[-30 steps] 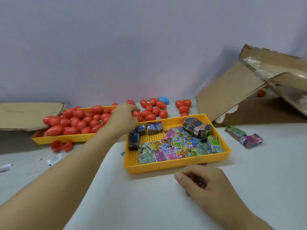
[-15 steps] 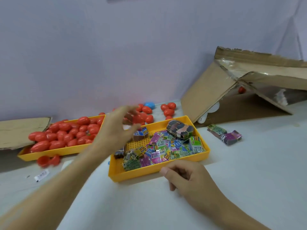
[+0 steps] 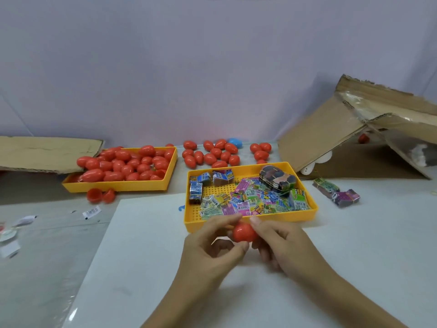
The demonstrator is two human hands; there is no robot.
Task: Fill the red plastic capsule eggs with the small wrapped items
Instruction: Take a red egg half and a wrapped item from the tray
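The left hand (image 3: 212, 247) had come back from the far tray of red eggs (image 3: 123, 165) and met the right hand (image 3: 276, 245) over the worktop (image 3: 146, 256). Both hands' fingers were closed on one red capsule egg (image 3: 244, 232), just in front of the tray of wrapped items (image 3: 248, 200).
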